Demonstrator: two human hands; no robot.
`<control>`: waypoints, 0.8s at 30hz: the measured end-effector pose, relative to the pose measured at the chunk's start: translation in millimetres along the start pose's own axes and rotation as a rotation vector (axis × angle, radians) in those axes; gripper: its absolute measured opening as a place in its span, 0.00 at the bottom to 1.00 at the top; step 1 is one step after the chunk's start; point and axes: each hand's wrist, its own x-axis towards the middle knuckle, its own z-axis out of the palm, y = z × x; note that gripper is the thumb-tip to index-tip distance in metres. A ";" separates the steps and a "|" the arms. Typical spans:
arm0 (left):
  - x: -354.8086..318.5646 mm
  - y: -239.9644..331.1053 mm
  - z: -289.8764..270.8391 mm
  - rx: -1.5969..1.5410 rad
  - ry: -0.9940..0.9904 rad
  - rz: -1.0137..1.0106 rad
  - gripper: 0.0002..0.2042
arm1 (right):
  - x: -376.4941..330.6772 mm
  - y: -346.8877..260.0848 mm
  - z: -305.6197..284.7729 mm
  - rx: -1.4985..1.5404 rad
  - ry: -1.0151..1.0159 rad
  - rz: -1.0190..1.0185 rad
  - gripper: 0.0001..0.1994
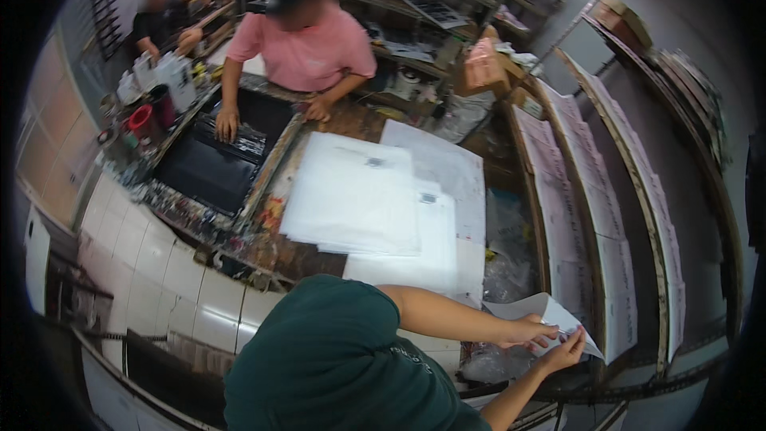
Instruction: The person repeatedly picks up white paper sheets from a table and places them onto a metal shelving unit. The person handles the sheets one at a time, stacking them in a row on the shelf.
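Between my hands is a curled white sheet (528, 305), held at its near edge beside the slanted drying racks on the right. My left hand (528, 333) has its fingers closed on that edge. Just to the right, my right hand (563, 353) pinches the same sheet near its corner. Part of the sheet lies behind my fingers. A stack of white sheets (351, 199) with small dark prints lies on the worktable to my left, overlapping more white sheets (439, 251).
Wooden drying racks (570, 183) bearing printed sheets stand at right. Across the table, a co-worker in pink (319, 48) rests a hand on a black-inked screen frame (211, 179). A red container (142, 120) stands beside it. Another seated person (163, 20) is farther back. Plastic bags (511, 279) lie by the table.
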 end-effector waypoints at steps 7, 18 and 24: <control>-128.4 16.6 -160.0 0.199 0.423 -0.043 0.23 | 67.9 34.2 13.2 0.307 0.020 0.089 0.11; -328.3 -82.7 -244.0 1.234 1.416 -0.152 0.20 | 67.5 34.1 42.6 0.306 0.051 0.263 0.18; -317.9 -88.8 -241.2 1.346 1.540 -0.118 0.20 | 82.7 46.0 60.0 0.404 -0.041 0.313 0.17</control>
